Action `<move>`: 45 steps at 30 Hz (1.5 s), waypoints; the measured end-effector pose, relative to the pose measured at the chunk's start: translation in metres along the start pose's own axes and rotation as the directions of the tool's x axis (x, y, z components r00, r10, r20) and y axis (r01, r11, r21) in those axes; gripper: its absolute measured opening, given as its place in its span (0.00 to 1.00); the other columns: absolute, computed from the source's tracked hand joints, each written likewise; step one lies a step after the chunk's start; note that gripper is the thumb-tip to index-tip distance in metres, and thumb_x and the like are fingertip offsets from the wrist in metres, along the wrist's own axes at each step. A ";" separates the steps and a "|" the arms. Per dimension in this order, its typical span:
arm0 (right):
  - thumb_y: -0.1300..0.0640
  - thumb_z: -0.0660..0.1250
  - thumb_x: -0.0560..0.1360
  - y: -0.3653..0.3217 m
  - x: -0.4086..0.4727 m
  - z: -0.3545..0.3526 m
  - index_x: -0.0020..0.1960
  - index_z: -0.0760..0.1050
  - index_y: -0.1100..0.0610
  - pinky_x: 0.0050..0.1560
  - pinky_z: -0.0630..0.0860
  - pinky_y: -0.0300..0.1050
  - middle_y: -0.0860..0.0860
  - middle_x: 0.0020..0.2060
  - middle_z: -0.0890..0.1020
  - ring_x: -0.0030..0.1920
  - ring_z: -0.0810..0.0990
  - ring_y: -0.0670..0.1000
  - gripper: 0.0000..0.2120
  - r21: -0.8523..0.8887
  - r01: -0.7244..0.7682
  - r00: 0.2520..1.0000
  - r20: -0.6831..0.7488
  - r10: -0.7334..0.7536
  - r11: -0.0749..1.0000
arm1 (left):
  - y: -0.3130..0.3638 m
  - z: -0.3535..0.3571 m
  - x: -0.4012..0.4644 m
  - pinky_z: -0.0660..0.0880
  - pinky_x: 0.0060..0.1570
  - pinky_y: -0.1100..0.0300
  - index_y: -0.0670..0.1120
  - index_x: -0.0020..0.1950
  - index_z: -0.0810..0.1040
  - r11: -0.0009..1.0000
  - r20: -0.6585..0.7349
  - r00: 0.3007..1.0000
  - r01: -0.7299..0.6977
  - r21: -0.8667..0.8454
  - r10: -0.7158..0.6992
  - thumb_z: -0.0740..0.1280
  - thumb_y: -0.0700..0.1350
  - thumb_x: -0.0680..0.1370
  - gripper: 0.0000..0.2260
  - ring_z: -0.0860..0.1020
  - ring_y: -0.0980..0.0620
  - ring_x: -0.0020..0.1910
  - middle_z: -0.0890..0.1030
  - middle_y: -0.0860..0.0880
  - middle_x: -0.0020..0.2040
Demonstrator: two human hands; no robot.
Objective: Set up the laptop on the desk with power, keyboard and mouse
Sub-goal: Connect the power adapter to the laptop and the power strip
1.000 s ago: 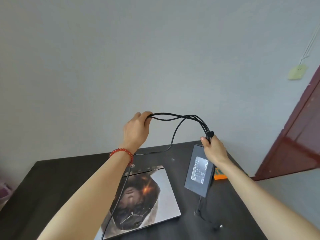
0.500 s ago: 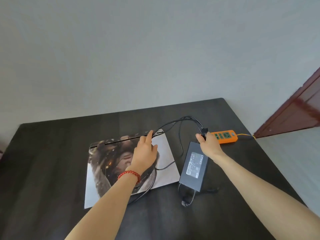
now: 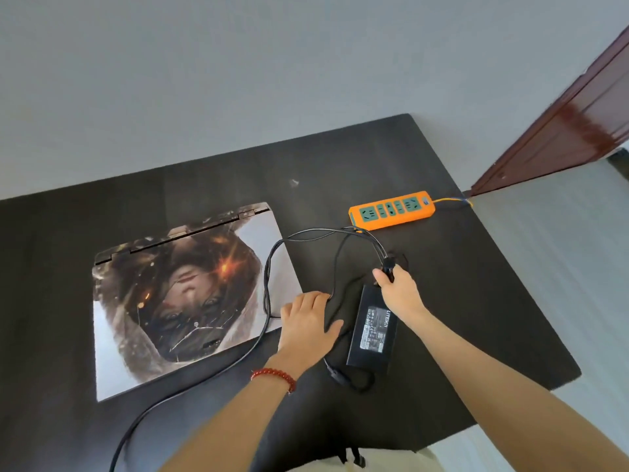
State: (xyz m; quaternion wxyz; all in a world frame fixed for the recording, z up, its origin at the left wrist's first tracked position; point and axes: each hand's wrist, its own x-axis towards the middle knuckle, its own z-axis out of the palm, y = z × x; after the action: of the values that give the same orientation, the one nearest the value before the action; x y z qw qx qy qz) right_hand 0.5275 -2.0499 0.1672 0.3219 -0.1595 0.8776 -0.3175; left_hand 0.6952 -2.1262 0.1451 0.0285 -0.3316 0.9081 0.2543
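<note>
From the head camera, the right hand (image 3: pixel 401 294) pinches the cable plug (image 3: pixel 388 267) above the power brick (image 3: pixel 372 330), seemingly readying it for the orange power strip (image 3: pixel 391 209) nearby. The left hand (image 3: pixel 308 330), fingers (image 3: pixel 315 299) flat and loose, rests on the cable (image 3: pixel 267 284) beside the closed laptop (image 3: pixel 183 298) on the worktop (image 3: pixel 476 301), probably pinning slack.

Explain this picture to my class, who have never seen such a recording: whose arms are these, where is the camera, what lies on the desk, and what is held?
There is no machine: a person wears one wide-angle camera on the head, looking down at their own arms. On the dark desk lie a closed laptop with a picture on its lid, a black power adapter and an orange power strip. The right hand pinches the black plug of the cable. The left hand, with a red bead bracelet, rests flat on the desk beside the adapter.
</note>
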 end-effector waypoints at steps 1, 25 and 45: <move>0.54 0.57 0.79 0.007 0.000 -0.004 0.52 0.72 0.64 0.52 0.68 0.50 0.60 0.49 0.78 0.52 0.75 0.59 0.13 0.007 -0.013 1.000 -0.015 0.013 1.000 | 0.002 0.003 0.002 0.59 0.64 0.52 0.49 0.68 0.65 1.000 -0.001 1.000 0.003 0.020 -0.003 0.60 0.54 0.76 0.21 0.64 0.50 0.67 0.69 0.51 0.67; 0.54 0.61 0.77 0.085 -0.025 -0.033 0.72 0.55 0.60 0.62 0.67 0.55 0.59 0.68 0.66 0.67 0.65 0.59 0.28 -0.261 -0.144 0.969 -0.233 0.082 0.954 | 0.041 0.033 0.024 0.76 0.47 0.48 0.48 0.41 0.83 0.906 -0.009 0.980 -0.181 0.384 0.200 0.78 0.46 0.61 0.11 0.80 0.45 0.51 0.81 0.45 0.51; 0.58 0.60 0.78 -0.086 -0.017 -0.050 0.56 0.77 0.57 0.49 0.69 0.36 0.46 0.48 0.78 0.48 0.74 0.41 0.10 0.453 0.390 0.901 -0.007 -0.434 0.802 | 0.069 -0.110 0.062 0.73 0.24 0.65 0.42 0.35 0.72 0.461 -0.001 0.999 0.020 -0.887 -0.045 0.68 0.32 0.72 0.09 0.73 0.55 0.20 0.75 0.50 0.22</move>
State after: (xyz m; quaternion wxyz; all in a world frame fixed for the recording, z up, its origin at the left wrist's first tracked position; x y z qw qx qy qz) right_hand 0.5132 -2.0831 0.2610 0.3149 -0.2840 0.7093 -0.5631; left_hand 0.6169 -2.1707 0.2571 -0.1539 -0.3183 0.6382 0.6839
